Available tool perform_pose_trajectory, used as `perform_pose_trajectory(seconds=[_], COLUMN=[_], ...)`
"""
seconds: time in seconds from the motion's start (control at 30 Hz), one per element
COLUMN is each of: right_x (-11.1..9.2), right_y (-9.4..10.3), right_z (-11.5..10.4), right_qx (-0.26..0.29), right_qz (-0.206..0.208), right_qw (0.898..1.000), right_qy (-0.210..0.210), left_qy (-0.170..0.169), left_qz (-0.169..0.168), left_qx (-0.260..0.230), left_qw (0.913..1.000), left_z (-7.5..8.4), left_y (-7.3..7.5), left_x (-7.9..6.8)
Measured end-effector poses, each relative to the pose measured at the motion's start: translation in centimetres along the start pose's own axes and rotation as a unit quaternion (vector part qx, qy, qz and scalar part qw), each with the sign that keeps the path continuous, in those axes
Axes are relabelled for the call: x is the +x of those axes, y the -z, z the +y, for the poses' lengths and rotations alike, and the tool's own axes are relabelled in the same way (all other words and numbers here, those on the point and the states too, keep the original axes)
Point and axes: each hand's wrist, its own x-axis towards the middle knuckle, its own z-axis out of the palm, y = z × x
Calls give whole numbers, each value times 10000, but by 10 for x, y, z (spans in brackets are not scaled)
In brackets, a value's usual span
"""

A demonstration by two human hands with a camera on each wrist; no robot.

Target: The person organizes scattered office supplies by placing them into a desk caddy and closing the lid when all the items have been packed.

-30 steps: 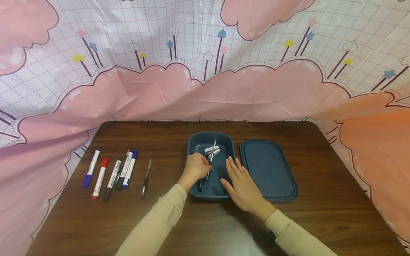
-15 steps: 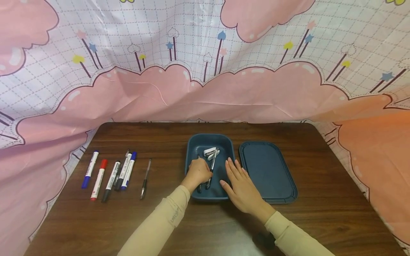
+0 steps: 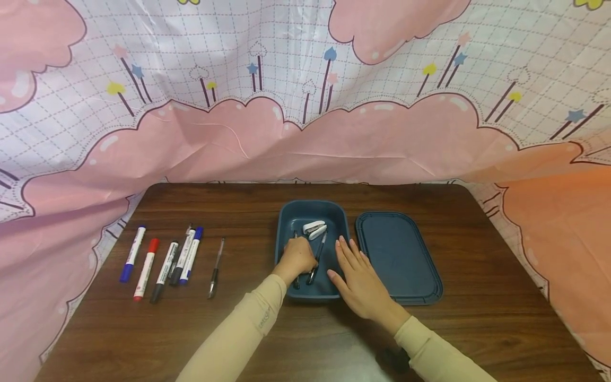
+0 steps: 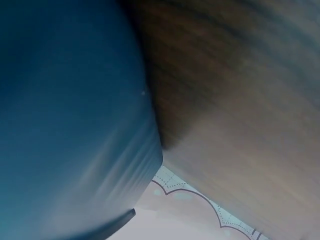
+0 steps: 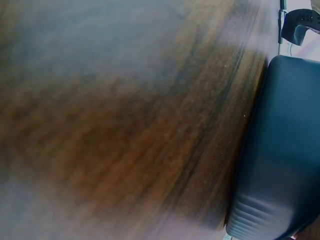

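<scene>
My left hand (image 3: 298, 257) is down inside the dark blue box (image 3: 282, 215), its fingers curled at a gel pen (image 3: 321, 252) with a clear barrel and black grip. That pen slants along the box's floor, its far tip close to a small white stapler (image 3: 314, 228). Another dark pen (image 3: 297, 282) lies beneath my left hand, partly hidden by it. My right hand (image 3: 360, 281) is spread with straight fingers along the box's right rim. The left wrist view shows the box's outer wall (image 4: 75, 125); the right wrist view also has a box wall (image 5: 280, 150).
The matching flat lid (image 3: 398, 257) lies right of the box. Left on the wooden table (image 3: 267, 339) are several markers, including a red-capped one (image 3: 145, 270) and a blue-capped one (image 3: 132, 254). Another gel pen (image 3: 216, 268) lies between them and the box. A patterned cloth (image 3: 305, 143) hangs behind.
My left hand has lowered the gel pen onto the box's floor, the pen shifting slightly toward me and right. My right hand has stayed at the rim.
</scene>
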Motion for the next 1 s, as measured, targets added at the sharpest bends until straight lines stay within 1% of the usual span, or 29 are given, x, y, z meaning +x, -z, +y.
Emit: perform_pose_trajectory(seconds=[0.23, 0.37, 0.5, 0.57, 0.67, 0.73, 0.83, 1.0], right_x=[0, 0, 1, 1, 1, 1, 1, 1], right_y=[-1, -1, -1, -1, 0, 0, 1, 1], right_z=[0, 1, 1, 0, -1, -1, -2, -1], right_qx=[-30, -35, -43, -42, -50, -46, -50, -44], right_qz=[-4, 21, 37, 31, 12, 12, -38, -43], right_qw=[10000, 10000, 10000, 10000, 10000, 10000, 10000, 10000], right_qy=[0, 16, 15, 15, 13, 17, -35, -43], left_qy=[86, 118, 98, -6, -259, -400, -396, -221], left_qz=[196, 221, 220, 276, 301, 259, 238, 387], left_qx=[-270, -480, -712, -805, -1092, -1352, -1700, -1947], left_qw=[9994, 9985, 9972, 9964, 9932, 9897, 9844, 9798], left_z=[-2, -2, -1, -2, -6, -8, -11, -18], left_y=[1, 5, 13, 19, 29, 38, 52, 71], left_x=[-3, -5, -6, -7, -8, -9, -12, -19])
